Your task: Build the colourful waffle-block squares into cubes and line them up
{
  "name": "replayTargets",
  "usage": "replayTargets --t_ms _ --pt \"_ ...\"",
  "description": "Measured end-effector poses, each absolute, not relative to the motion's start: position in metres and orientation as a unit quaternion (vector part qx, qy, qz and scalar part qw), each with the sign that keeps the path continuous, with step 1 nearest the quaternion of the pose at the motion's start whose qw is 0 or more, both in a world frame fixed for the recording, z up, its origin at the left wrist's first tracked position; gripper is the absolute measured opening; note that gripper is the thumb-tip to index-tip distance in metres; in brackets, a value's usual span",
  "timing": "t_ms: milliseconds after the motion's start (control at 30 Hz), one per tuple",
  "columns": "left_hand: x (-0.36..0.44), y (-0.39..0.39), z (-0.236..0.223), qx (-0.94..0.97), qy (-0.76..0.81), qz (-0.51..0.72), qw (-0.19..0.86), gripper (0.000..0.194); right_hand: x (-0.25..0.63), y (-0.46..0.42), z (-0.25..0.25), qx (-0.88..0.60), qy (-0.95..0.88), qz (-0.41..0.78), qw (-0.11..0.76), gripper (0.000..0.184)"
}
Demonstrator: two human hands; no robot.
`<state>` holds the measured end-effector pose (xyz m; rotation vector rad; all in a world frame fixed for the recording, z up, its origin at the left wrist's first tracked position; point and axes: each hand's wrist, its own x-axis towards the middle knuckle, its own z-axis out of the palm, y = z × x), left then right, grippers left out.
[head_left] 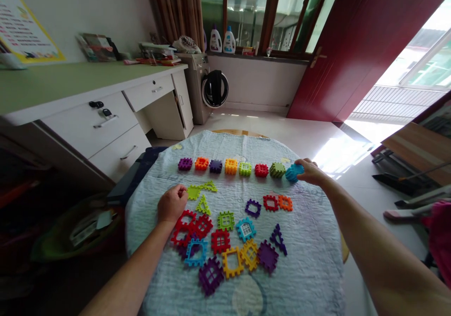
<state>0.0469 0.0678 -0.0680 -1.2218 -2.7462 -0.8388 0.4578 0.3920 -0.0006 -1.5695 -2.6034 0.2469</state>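
My right hand is closed round a blue stack of interlocking plastic building pieces at the right end of a row of stacks. Beside it in the row stand an olive-green stack and a red stack. On the left, my left hand has its fingers curled together at the left edge of a flat lime-green square piece; its fingertips are partly hidden. Two lime-green triangles, one of them, lie close by. Below them are loose red pieces.
A pale blue cloth covers the round table. More loose pieces lie on it, including a yellow frame, a purple window piece and a blue window piece. A desk stands left, a washing machine beyond.
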Motion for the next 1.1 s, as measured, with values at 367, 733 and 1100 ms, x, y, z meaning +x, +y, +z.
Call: replayTargets --t_ms 367,733,1100 --pt "0.048 0.067 -0.068 -0.395 -0.88 -0.265 0.012 0.017 0.46 0.403 -0.014 -0.517 -0.851 0.088 0.021 0.069" --pt "0.048 0.068 -0.067 -0.394 -0.879 -0.267 0.008 0.017 0.466 0.4 -0.025 -0.496 -0.864 0.084 0.026 0.086" --pt "0.049 0.067 -0.066 -0.385 -0.884 -0.263 0.011 0.018 0.462 0.4 -0.022 -0.515 -0.851 0.094 0.032 0.079"
